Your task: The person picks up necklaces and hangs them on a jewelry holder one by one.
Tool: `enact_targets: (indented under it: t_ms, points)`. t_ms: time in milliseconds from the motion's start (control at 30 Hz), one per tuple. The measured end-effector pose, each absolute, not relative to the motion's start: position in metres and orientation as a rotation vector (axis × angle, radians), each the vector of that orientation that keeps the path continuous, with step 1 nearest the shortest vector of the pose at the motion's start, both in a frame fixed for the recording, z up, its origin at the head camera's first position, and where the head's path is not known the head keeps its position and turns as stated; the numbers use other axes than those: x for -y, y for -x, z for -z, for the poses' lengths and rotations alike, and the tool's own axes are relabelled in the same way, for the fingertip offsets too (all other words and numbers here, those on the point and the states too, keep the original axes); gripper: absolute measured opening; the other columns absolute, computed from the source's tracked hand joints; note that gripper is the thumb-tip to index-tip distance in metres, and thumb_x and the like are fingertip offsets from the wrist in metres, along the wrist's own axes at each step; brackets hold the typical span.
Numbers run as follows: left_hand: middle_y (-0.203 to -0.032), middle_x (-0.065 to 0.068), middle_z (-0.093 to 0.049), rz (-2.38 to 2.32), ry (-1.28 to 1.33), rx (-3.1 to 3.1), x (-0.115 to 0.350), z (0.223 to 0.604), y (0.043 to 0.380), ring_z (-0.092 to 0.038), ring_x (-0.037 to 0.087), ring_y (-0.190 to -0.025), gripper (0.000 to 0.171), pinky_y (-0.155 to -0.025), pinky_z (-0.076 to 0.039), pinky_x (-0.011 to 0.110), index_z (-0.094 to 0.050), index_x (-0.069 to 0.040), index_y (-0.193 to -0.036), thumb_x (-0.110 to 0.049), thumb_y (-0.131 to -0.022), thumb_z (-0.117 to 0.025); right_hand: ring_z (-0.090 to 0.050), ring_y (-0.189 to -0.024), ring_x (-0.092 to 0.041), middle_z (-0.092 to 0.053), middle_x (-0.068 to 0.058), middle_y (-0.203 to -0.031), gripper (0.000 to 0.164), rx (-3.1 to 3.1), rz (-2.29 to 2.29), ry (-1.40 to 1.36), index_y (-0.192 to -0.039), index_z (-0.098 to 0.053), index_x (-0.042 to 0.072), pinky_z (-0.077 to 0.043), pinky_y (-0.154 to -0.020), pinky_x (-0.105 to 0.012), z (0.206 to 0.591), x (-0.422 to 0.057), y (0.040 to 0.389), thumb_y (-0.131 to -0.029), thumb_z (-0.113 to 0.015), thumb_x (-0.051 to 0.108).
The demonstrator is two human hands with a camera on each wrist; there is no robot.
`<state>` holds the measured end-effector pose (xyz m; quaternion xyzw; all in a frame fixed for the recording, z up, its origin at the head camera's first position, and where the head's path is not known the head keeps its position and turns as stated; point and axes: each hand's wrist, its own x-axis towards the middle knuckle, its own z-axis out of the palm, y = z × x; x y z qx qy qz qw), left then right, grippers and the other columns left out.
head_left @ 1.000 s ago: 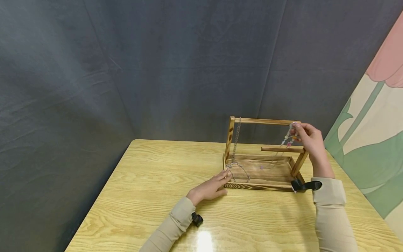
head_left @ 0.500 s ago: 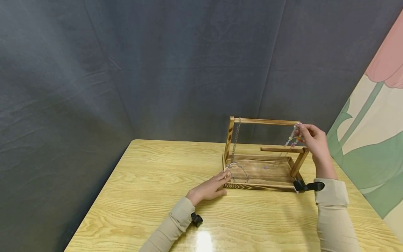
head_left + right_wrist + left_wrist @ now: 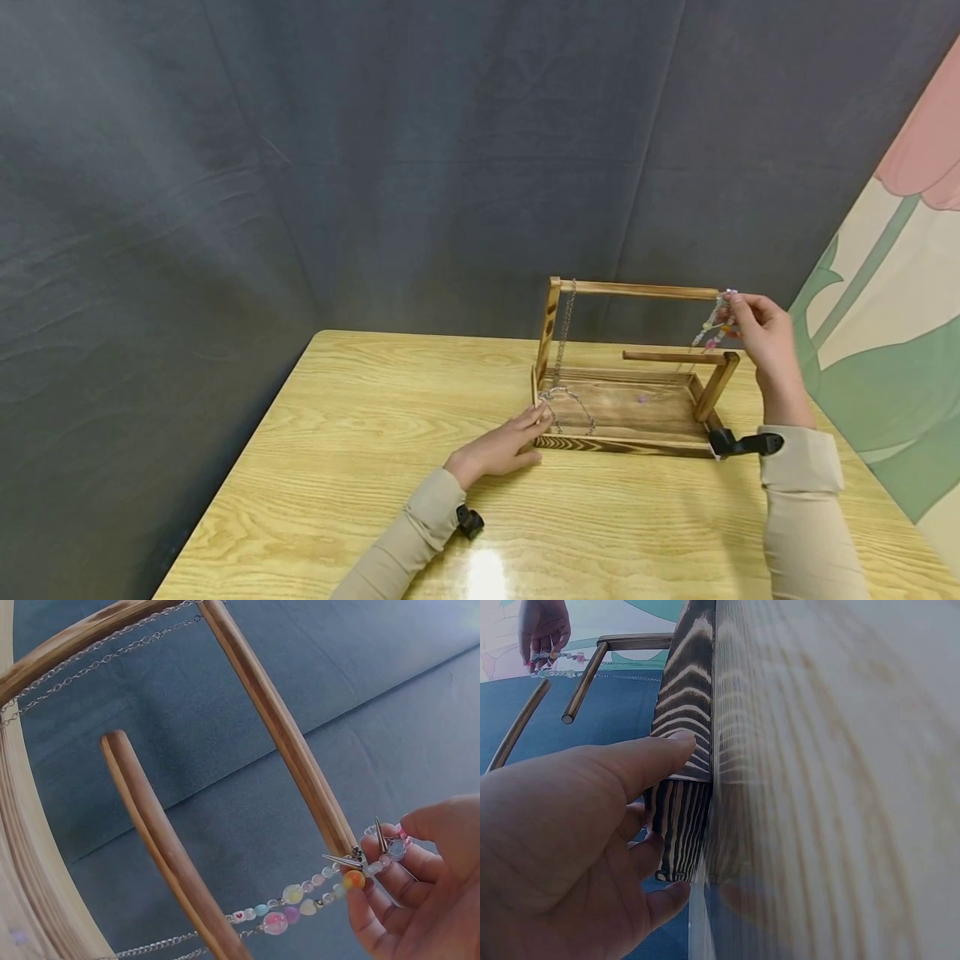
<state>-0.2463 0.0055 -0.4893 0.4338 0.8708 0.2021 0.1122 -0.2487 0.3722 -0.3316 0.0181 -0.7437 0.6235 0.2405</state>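
Observation:
My right hand [image 3: 765,337] pinches a beaded necklace [image 3: 292,894] at the free right end of the upper bar [image 3: 637,290] of a wooden jewelry stand. Pastel beads, an orange bead and silver spikes show by the fingertips [image 3: 358,894]; the necklace's chain part passes behind the lower bar [image 3: 169,844]. My left hand [image 3: 498,446] grips the front left corner of the stand's tray [image 3: 622,446], thumb on the striped front wall [image 3: 682,690]. A silver chain [image 3: 565,333] hangs at the upper bar's left end, and a silver strand [image 3: 573,397] lies in the tray's left part.
A small lilac piece [image 3: 642,399] shows over the tray floor. The stand's left post [image 3: 549,325] and right post [image 3: 716,388] rise from the tray. The wooden table [image 3: 360,417] meets a dark curtain [image 3: 450,208] behind and a flower-painted wall [image 3: 892,375] at right.
My right hand has moved to the right with the beaded necklace, from along the upper bar to its free end. The left hand stays at the tray corner.

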Motion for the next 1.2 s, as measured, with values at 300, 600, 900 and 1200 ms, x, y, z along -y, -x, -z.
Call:
enact_targets:
  t_ms: [300, 600, 900, 1200]
  points:
    - [-0.157, 0.004, 0.004, -0.593, -1.274, -2.563, -0.006, 0.492, 0.247, -0.004, 0.023, -0.144, 0.064, -0.116, -0.015, 0.042, -0.012, -0.015, -0.150, -0.033, -0.098, -0.044, -0.059, -0.068, 0.003, -0.064, 0.016, -0.076, 0.013, 2.036, -1.698, 0.005, -0.096, -0.061, 0.017, -0.048, -0.054, -0.007, 0.332, -0.376, 0.249, -0.095, -0.052, 0.026]
    - [-0.157, 0.004, 0.004, -0.586, -1.270, -2.559, -0.005, 0.491, 0.247, -0.003, 0.021, -0.144, 0.064, -0.116, -0.017, 0.041, -0.012, -0.016, -0.150, -0.034, -0.098, -0.044, -0.058, -0.068, 0.003, -0.063, 0.017, -0.077, 0.014, 2.082, -1.666, 0.046, -0.099, -0.059, 0.016, -0.048, -0.055, -0.008, 0.330, -0.377, 0.251, -0.096, -0.050, 0.026]
    - [-0.157, 0.005, 0.004, -0.598, -1.289, -2.560, -0.006, 0.492, 0.249, -0.003, 0.023, -0.144, 0.064, -0.117, -0.013, 0.042, -0.011, -0.014, -0.150, -0.033, -0.098, -0.043, -0.058, -0.067, 0.005, -0.062, 0.019, -0.076, 0.013, 2.097, -1.639, 0.039, -0.099, -0.058, 0.016, -0.048, -0.055, -0.008, 0.329, -0.378, 0.258, -0.097, -0.048, 0.024]
    - [-0.157, 0.006, 0.003, -0.607, -1.293, -2.545, -0.006, 0.492, 0.249, -0.003, 0.023, -0.144, 0.064, -0.117, -0.013, 0.043, -0.012, -0.013, -0.150, -0.032, -0.098, -0.044, -0.057, -0.070, 0.006, -0.060, 0.023, -0.077, 0.020, 2.162, -1.548, 0.071, -0.104, -0.057, 0.014, -0.048, -0.056, -0.008, 0.326, -0.376, 0.262, -0.097, -0.046, 0.029]
